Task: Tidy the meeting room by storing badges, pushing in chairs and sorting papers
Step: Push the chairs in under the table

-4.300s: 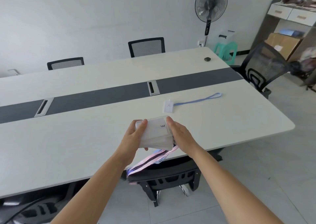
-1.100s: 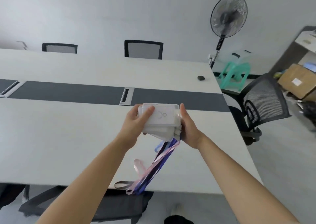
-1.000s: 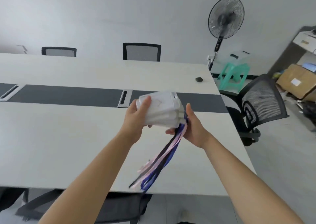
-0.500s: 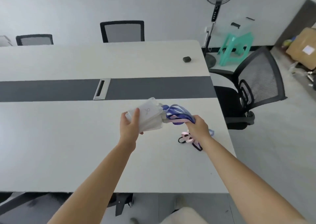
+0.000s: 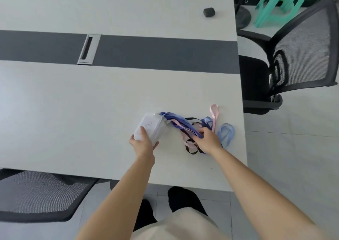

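Note:
A stack of clear badge holders (image 5: pixel 151 126) lies on the white meeting table (image 5: pixel 73 111) near its right front corner. My left hand (image 5: pixel 142 143) grips the stack's near end, thumb on top. The badges' lanyards (image 5: pixel 192 127), blue, pink and black, are bunched on the table to the right of the stack. My right hand (image 5: pixel 208 141) holds the lanyard bunch, with loops spilling out beyond it toward the table's right edge.
A black mesh chair (image 5: pixel 297 56) stands off the table's right end, with a green stool (image 5: pixel 275 3) and a fan base (image 5: pixel 243 17) behind it. Another mesh chair (image 5: pixel 40 195) sits at the front left. A small dark object (image 5: pixel 209 12) lies far on the table.
The badge stack came down from in front of me onto the table. My right hand slid from the stack to the lanyards and gathered them beside it. My view tilted down.

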Motion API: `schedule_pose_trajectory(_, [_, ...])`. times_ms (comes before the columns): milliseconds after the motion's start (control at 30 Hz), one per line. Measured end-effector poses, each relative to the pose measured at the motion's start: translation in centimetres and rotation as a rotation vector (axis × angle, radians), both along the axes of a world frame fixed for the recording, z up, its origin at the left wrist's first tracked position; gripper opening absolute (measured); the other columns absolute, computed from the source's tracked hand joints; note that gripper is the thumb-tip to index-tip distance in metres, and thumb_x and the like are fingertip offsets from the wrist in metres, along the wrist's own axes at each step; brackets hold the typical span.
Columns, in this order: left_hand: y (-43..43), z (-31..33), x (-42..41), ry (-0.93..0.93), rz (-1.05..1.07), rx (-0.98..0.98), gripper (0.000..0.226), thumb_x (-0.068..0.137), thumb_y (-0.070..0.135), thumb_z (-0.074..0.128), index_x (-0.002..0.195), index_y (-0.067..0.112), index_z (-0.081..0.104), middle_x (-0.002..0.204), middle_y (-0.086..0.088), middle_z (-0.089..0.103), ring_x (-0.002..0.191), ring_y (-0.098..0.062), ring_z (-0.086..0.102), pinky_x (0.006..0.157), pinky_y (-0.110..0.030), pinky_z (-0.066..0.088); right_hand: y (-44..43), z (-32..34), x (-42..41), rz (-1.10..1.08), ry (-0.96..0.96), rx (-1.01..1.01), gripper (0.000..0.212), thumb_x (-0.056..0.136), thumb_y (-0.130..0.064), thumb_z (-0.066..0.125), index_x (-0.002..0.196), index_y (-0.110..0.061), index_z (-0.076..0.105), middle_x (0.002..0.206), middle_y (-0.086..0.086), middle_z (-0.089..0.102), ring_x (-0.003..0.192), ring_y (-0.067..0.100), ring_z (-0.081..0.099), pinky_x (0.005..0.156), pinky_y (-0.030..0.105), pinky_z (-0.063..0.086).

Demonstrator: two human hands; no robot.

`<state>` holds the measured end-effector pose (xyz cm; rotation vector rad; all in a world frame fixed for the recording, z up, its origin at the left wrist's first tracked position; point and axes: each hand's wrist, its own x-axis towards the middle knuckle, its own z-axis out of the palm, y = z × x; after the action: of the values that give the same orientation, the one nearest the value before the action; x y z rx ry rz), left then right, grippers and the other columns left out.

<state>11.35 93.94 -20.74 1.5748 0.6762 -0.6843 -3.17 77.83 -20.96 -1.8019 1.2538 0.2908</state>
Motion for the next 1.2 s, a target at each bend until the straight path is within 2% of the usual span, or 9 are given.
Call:
schedule_pose_trajectory(167, [0.6, -2.2, -0.9, 0.091, -0.371, 0.201, 0.087, 0.076, 0.074, 0.062, 0.137, 0.015, 0.041, 0.131, -0.006, 0.048, 0.111, -0.029, 0.055, 0.098, -0.047, 0.05, -0.2, 0.0, -0.4, 0.045, 0.015, -0.002, 0.012, 0.091, -0.024, 0.063, 0.096, -0.018, 0.054, 0.089, 0.003, 0.062, 0.084, 0.026, 0.059, 0.069, 0.031, 0.042])
schedule_pose_trajectory(267, [1.2, -2.4, -0.7, 0.102, -0.606, 0.349, 0.088, 0.072, 0.079, 0.057, 0.134, 0.015, 0.051, 0.137, -0.009, 0.035, 0.114, -0.03, 0.052, 0.099, -0.047, 0.049, -0.2, 0.3, -0.4, 0.059, 0.026, 0.014, 0.012, 0.088, -0.023, 0.063, 0.088, -0.012, 0.058, 0.084, 0.009, 0.065, 0.081, 0.031, 0.063, 0.067, 0.033, 0.047])
schedule_pose_trajectory(367, [1.5, -0.7, 0.3, 0.094, -0.677, 0.264, 0.081, 0.08, 0.072, 0.055, 0.137, 0.015, 0.05, 0.136, -0.004, 0.045, 0.096, -0.017, 0.055, 0.088, -0.039, 0.053, -0.5, 1.5, 0.5, 0.056, -0.011, -0.02, 0.006, 0.084, -0.018, 0.059, 0.088, -0.015, 0.058, 0.081, 0.008, 0.062, 0.077, 0.03, 0.06, 0.064, 0.034, 0.046])
schedule_pose_trajectory(467, [2.9, 1.9, 2.2, -0.047, -0.675, 0.254, 0.068, 0.092, 0.063, 0.049, 0.142, 0.017, 0.046, 0.141, -0.002, 0.047, 0.112, -0.02, 0.055, 0.1, -0.044, 0.048, -0.7, 3.8, 2.5, 0.04, -0.106, -0.11, 0.021, 0.087, -0.014, 0.057, 0.105, -0.004, 0.063, 0.09, 0.007, 0.063, 0.089, 0.033, 0.062, 0.076, 0.04, 0.051])
schedule_pose_trajectory(567, [5.6, 4.8, 4.1, -0.284, -0.773, 0.37, 0.059, 0.098, 0.057, 0.043, 0.144, 0.02, 0.044, 0.147, -0.004, 0.04, 0.127, -0.022, 0.048, 0.103, -0.04, 0.042, -0.7, 5.2, 5.3, 0.078, -0.117, -0.174, 0.042, 0.094, -0.019, 0.055, 0.134, -0.006, 0.054, 0.13, 0.013, 0.053, 0.12, 0.032, 0.054, 0.099, 0.04, 0.046])
schedule_pose_trajectory(733, [14.6, 7.8, 6.9, -0.616, -0.954, 0.786, 0.049, 0.102, 0.051, 0.038, 0.14, 0.022, 0.047, 0.144, -0.003, 0.045, 0.124, -0.024, 0.05, 0.104, -0.042, 0.04, 3.0, 5.8, 10.8, 0.233, -0.184, -0.145, 0.048, 0.095, -0.023, 0.051, 0.142, -0.014, 0.047, 0.142, 0.013, 0.044, 0.122, 0.029, 0.052, 0.099, 0.037, 0.045])
schedule_pose_trajectory(867, [24.7, 7.8, 7.1, -0.485, -1.028, 1.027, 0.048, 0.102, 0.049, 0.039, 0.141, 0.022, 0.046, 0.141, -0.004, 0.049, 0.131, -0.026, 0.044, 0.107, -0.047, 0.035, 10.0, 5.1, 13.8, 0.416, -0.216, -0.06, 0.041, 0.095, -0.022, 0.054, 0.135, -0.015, 0.053, 0.138, 0.012, 0.051, 0.12, 0.026, 0.054, 0.101, 0.034, 0.041])
schedule_pose_trajectory(1000, [33.8, 7.5, 6.9, -0.332, -0.943, 1.088, 0.048, 0.101, 0.052, 0.039, 0.139, 0.023, 0.047, 0.138, -0.003, 0.051, 0.13, -0.025, 0.043, 0.106, -0.044, 0.035, 17.6, 4.8, 15.9, 0.625, -0.21, 0.05, 0.039, 0.096, -0.026, 0.053, 0.134, -0.018, 0.055, 0.134, 0.004, 0.054, 0.119, 0.02, 0.054, 0.104, 0.034, 0.043])
schedule_pose_trajectory(1200, [41.2, 6.3, 10.4, -0.384, -1.106, 1.142, 0.049, 0.103, 0.051, 0.03, 0.141, 0.026, 0.047, 0.151, 0.005, 0.042, 0.151, -0.02, 0.016, 0.121, -0.052, -0.005, 28.6, 4.5, 16.8, 0.752, -0.135, 0.164, 0.04, 0.095, -0.028, 0.054, 0.135, -0.022, 0.055, 0.134, 0.0, 0.055, 0.121, 0.016, 0.054, 0.104, 0.031, 0.043])
